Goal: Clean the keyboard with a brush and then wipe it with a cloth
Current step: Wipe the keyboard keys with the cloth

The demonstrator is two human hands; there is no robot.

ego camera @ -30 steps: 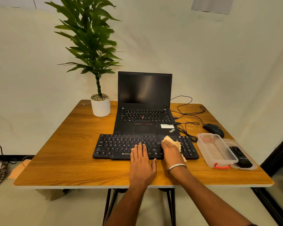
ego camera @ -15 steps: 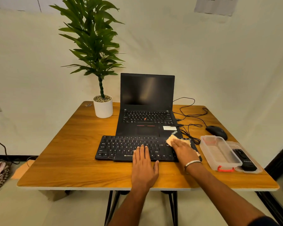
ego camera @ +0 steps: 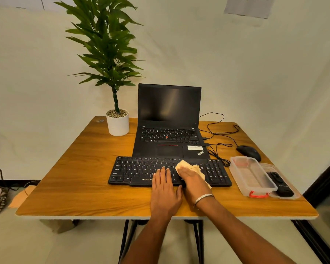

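A black keyboard (ego camera: 139,171) lies near the front of the wooden table (ego camera: 80,174). My right hand (ego camera: 191,180) presses a tan cloth (ego camera: 183,164) flat onto the keys right of the keyboard's middle. My left hand (ego camera: 165,191) rests flat on the keyboard's front edge, fingers together, holding nothing. A black brush-like tool (ego camera: 280,184) lies on a clear lid at the right.
An open black laptop (ego camera: 169,119) stands right behind the keyboard. A potted plant (ego camera: 117,121) is at the back left. A clear plastic box (ego camera: 251,176), a black mouse (ego camera: 249,152) and loose cables (ego camera: 217,147) occupy the right side.
My right hand slid the cloth right toward the number pad, then back left to the keys beside my left hand. The left hand stayed put.
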